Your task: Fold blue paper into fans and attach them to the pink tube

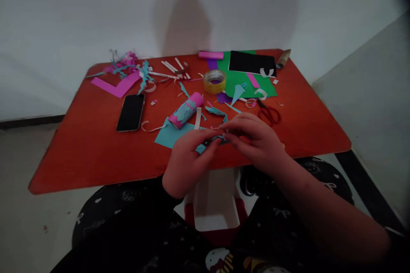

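My left hand (192, 158) and my right hand (256, 138) meet over the front edge of the table, fingertips pinched close together. Between them is a small piece of folded blue paper (219, 137), mostly covered by the fingers. Beyond the left hand lies a pink paper tube (185, 111) with blue paper scales on it. A sheet of blue paper (166, 135) sits partly beneath that tube. Just past the fingertips rests a pleated blue paper strip (217, 112). Red-handled scissors (269, 113) lie beyond the right hand.
On the red table (92, 145) are a phone (130, 112), a roll of tape (214, 82), green paper (265, 87) and a black card (251, 63). Pink and blue paper scraps (126, 65) heap at the far left. A cardboard tube (283, 58) stands at the far right corner.
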The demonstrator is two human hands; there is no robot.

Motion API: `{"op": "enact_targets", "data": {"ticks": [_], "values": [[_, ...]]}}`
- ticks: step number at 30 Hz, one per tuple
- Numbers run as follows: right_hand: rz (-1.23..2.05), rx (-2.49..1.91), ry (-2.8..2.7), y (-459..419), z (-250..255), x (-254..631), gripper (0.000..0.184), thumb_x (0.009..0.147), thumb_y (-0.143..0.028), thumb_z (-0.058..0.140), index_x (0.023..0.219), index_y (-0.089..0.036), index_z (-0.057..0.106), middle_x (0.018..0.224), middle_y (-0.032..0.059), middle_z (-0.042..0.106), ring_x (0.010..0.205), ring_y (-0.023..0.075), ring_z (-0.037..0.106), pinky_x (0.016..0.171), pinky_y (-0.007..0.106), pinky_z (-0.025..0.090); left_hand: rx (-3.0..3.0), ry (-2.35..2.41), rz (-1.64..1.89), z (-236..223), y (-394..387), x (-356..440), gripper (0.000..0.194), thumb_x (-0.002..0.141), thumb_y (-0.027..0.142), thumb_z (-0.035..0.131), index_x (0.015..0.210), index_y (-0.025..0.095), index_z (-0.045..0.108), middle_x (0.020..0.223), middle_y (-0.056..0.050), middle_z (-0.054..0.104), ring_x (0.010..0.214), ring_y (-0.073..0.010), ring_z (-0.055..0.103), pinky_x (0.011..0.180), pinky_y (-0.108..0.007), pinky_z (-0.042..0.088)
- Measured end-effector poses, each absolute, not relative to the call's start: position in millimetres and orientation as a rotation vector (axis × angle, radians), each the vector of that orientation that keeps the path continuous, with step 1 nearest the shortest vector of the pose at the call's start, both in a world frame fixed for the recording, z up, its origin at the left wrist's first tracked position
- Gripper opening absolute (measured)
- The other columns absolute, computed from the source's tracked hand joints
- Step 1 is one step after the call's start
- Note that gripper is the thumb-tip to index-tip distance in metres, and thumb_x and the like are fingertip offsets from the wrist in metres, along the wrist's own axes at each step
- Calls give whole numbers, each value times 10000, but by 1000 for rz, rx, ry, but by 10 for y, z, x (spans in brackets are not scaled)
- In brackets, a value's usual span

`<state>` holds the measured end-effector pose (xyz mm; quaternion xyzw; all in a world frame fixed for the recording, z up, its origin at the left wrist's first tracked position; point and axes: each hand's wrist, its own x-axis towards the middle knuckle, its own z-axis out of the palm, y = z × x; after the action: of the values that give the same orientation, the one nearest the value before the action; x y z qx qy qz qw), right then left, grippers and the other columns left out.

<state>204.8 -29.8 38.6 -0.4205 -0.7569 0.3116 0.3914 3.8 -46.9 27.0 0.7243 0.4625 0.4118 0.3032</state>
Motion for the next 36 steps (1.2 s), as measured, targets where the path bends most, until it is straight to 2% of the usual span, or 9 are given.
{"op": "enact_targets", "data": {"ticks": [5, 10, 14, 23, 30, 36], "values": [[753, -1041, -1918, -300, 388, 2048, 77, 912, -204, 676, 963, -242, 719, 907, 31, 655, 829, 179, 637, 736, 319, 520, 1923, 1214, 1100, 289, -467, 35, 149, 938, 211, 658, 1055, 227, 749, 1022, -25, 787, 961, -163, 710, 910, -295, 550], [860, -995, -1897, -307, 415, 2033, 101, 889, -124, 645, 878, -222, 666, 867, 12, 615, 791, 156, 602, 705, 297, 488, 1858, 1182, 1094, 294, -462, 39, 91, 923, 222, 672, 981, 203, 740, 975, -42, 781, 930, -174, 711, 893, -317, 558], [966, -953, -1827, -314, 411, 2024, 120, 860, -98, 638, 853, -218, 626, 849, -1, 588, 777, 146, 574, 687, 290, 463, 1755, 1129, 1076, 299, -460, 42, 98, 930, 236, 670, 991, 204, 739, 990, -56, 775, 938, -183, 709, 885, -340, 563], [1329, -924, -1543, -329, 397, 1997, 66, 882, -175, 636, 833, -201, 600, 832, -9, 595, 730, 115, 548, 660, 265, 456, 1689, 1037, 1081, 325, -456, 38, 91, 934, 221, 658, 978, 214, 738, 1046, -76, 761, 1039, -212, 691, 933, -378, 555], [1363, -858, -1485, -325, 372, 1985, 65, 874, -163, 638, 838, -209, 612, 840, -6, 585, 753, 122, 549, 674, 267, 458, 1625, 1025, 1052, 316, -457, 38, 90, 933, 229, 660, 968, 202, 738, 1032, -77, 758, 1013, -207, 690, 911, -366, 550], [1357, -802, -1485, -325, 325, 1992, 67, 896, -233, 670, 850, -224, 622, 850, 0, 592, 775, 140, 551, 687, 287, 463, 1569, 995, 1035, 331, -460, 42, 99, 934, 252, 662, 974, 209, 741, 1016, -67, 758, 994, -202, 694, 907, -357, 552]]}}
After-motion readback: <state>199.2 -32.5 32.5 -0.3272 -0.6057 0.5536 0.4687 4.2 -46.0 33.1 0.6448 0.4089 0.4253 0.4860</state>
